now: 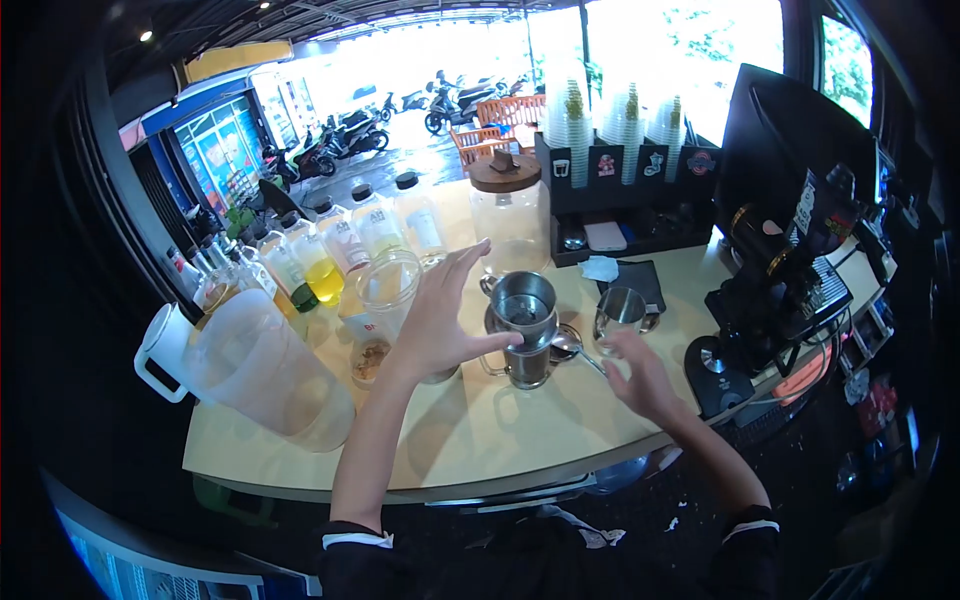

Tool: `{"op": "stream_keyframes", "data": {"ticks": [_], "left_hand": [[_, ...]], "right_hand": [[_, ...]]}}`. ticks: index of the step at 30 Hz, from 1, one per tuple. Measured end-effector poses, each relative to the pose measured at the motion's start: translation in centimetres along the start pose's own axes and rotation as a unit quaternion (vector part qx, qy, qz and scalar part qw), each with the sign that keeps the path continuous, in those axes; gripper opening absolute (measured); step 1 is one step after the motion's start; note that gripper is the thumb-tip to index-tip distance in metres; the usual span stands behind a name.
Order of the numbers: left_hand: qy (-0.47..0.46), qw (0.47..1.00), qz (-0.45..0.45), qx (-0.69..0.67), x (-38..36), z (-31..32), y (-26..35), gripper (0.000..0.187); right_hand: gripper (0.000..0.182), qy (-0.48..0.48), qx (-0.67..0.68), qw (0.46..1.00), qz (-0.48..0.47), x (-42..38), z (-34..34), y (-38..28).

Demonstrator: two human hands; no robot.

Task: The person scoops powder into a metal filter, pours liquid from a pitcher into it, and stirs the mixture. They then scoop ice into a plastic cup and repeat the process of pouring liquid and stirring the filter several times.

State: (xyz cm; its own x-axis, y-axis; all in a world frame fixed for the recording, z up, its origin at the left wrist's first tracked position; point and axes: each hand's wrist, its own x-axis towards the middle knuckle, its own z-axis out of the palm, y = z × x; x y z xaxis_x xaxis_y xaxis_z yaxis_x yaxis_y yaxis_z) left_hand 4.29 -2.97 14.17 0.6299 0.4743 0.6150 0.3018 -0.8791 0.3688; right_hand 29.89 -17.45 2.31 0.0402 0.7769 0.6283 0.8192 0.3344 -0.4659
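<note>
My left hand is spread wide, its thumb reaching across the front of a stacked set of vessels. At the top of that stack is a steel cup. Below it stands a clear handled mug. To their right, my right hand has its thumb apart from its fingers, slightly blurred, beside the end of a metal spoon. Just beyond those fingers is another metal cup. A clear jar appears behind my left hand, partly covered by it.
A large translucent pitcher leans into view at left, near several bottles. A wooden-lidded jar stands at the back by a black cup holder. Black coffee equipment occupies the right, with a black tray nearby.
</note>
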Motion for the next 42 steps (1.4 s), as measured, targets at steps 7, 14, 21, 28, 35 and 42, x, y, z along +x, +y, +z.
{"op": "stream_keyframes", "data": {"ticks": [7,14,21,28,35,42], "left_hand": [[0.386,0.922,0.021,-0.033,-7.0,-1.2,-7.3,0.076],[0.26,0.92,-0.116,-0.27,-11.0,5.3,-13.9,0.109],[0.203,0.923,-0.222,-0.241,-11.5,5.8,-13.3,0.108],[0.197,0.951,-0.186,-0.152,-11.4,5.1,-11.5,0.097],[0.181,0.965,-0.165,-0.092,-11.3,4.7,-11.1,0.102],[0.185,0.971,-0.133,-0.068,-11.0,4.3,-10.1,0.1]], "right_hand": [[0.016,0.014,0.078,0.988,-0.133,11.2,-2.3,-9.3],[0.013,-0.134,0.138,0.957,-0.218,21.4,5.2,-13.5],[0.018,-0.363,0.0,0.917,-0.166,26.3,11.1,-14.9],[0.027,-0.468,-0.086,0.86,-0.184,24.6,13.2,-14.8],[0.021,-0.439,-0.03,0.889,-0.128,22.9,11.9,-14.2],[0.024,-0.374,0.033,0.914,-0.156,21.8,10.1,-14.2]]}}
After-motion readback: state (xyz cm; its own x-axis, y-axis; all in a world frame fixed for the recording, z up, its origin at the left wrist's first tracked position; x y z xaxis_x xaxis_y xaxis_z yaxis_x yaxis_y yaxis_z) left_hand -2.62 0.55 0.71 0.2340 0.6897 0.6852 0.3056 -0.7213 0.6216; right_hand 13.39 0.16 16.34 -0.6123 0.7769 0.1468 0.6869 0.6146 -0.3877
